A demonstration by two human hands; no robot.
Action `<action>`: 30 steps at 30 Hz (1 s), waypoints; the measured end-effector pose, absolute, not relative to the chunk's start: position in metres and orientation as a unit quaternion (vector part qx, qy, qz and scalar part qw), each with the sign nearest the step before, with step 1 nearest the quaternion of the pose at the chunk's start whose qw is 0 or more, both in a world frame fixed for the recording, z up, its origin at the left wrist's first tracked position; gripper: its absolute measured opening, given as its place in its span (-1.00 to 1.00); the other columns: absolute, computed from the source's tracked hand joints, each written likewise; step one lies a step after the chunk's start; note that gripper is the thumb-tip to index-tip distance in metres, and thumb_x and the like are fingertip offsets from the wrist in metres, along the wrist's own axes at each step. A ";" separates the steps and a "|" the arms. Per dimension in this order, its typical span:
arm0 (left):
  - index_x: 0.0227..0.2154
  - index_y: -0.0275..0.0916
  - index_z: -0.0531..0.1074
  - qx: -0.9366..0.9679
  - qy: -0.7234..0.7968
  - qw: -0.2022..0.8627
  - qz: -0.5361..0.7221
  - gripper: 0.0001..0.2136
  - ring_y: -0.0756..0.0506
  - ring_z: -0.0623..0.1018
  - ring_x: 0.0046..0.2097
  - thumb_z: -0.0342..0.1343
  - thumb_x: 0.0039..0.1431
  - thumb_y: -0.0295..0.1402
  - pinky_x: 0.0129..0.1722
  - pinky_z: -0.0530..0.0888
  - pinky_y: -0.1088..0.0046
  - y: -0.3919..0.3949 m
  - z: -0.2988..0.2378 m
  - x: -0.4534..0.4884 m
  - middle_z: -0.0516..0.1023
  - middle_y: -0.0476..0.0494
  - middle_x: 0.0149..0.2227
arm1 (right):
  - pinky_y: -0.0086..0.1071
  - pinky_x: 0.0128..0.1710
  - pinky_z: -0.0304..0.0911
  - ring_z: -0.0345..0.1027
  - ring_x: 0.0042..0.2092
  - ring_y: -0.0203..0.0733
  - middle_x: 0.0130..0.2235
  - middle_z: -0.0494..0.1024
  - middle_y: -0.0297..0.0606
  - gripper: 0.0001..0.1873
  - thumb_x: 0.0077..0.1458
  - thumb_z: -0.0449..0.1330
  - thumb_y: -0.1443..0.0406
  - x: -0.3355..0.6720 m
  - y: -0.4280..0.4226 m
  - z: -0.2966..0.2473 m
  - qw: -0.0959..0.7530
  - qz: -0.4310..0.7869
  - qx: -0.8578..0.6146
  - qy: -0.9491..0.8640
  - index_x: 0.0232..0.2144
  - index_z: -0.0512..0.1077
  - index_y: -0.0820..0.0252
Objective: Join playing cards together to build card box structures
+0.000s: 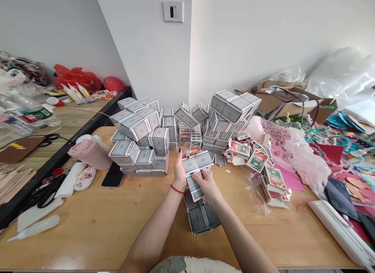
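My left hand (179, 172) and my right hand (206, 184) are both closed on a folded piece made of grey-backed playing cards (195, 163), held just above the wooden table (102, 222). A red string circles my left wrist. Under my hands lies a flat pile of loose grey-backed cards (201, 217). Behind them rise stacks of card cubes (140, 136), with more cubes (231, 108) at the right.
Empty red and green card boxes (258, 159) lie scattered to the right beside a pink plastic bag (295, 151). A phone (113, 179), a pink roll (92, 152), scissors (47, 193) and glue bottles sit at the left. Craft scraps crowd the far right.
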State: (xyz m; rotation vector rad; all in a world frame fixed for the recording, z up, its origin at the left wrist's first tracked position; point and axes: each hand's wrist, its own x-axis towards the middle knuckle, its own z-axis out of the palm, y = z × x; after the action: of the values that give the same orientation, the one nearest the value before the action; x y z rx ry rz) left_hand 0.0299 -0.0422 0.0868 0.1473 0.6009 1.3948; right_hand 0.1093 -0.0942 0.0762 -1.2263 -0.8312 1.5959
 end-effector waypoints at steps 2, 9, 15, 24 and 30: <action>-0.63 -0.29 0.27 0.057 0.284 0.714 0.637 -0.74 -0.16 0.51 -0.25 0.05 -0.02 -0.20 -0.14 0.36 0.29 -0.042 0.086 0.031 0.50 -0.11 -0.50 | -0.43 -0.41 0.23 0.36 -0.39 -0.24 -0.38 0.51 -0.28 -0.63 -0.18 0.21 0.14 0.111 -0.095 0.077 0.465 0.651 -0.492 -0.343 -0.32 0.37 0.27; -0.65 -0.29 0.26 0.026 0.294 0.717 0.632 -0.73 -0.14 0.52 -0.30 0.02 -0.01 -0.20 -0.20 0.39 0.31 -0.034 0.078 0.024 0.47 -0.10 -0.56 | -0.50 -0.59 0.22 0.26 -0.57 -0.37 -0.54 0.43 -0.39 -0.69 -0.18 0.23 0.14 0.117 -0.096 0.082 0.434 0.697 -0.461 -0.336 -0.41 0.35 0.24; -0.67 -0.27 0.22 -0.001 0.283 0.719 0.634 -0.71 -0.20 0.52 -0.28 0.02 -0.03 -0.16 -0.21 0.39 0.23 -0.023 0.074 0.005 0.47 -0.13 -0.55 | -0.44 -0.65 0.28 0.38 -0.55 -0.27 -0.48 0.51 -0.20 -0.64 -0.16 0.22 0.11 0.129 -0.109 0.082 0.301 0.810 -0.388 -0.321 -0.43 0.30 0.29; -0.68 -0.26 0.18 0.113 0.240 0.706 0.657 -0.74 -0.14 0.50 -0.25 0.03 -0.04 -0.23 -0.15 0.34 0.27 -0.026 0.083 0.011 0.45 -0.07 -0.49 | -0.56 -0.80 0.09 0.20 -0.75 -0.39 -0.69 0.41 -0.37 -0.68 -0.23 0.22 0.14 0.115 -0.123 0.067 0.382 0.769 -0.428 -0.282 -0.59 0.22 0.25; -0.69 -0.26 0.15 0.185 0.238 0.698 0.650 -0.73 -0.12 0.48 -0.24 -0.03 -0.02 -0.23 -0.13 0.31 0.28 -0.029 0.094 0.015 0.43 -0.07 -0.46 | -0.59 -0.83 -0.23 -0.10 -0.80 -0.53 -0.80 0.19 -0.50 -0.71 -0.16 0.16 0.16 0.107 -0.126 0.070 0.432 0.726 -0.443 -0.301 -0.67 0.20 0.24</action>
State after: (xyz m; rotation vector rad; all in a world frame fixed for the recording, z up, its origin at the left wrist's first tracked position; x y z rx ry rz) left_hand 0.0146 -0.0294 0.0943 0.4123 0.5306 1.4490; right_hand 0.1067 -0.1263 0.0702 -1.1029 -0.7499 1.8087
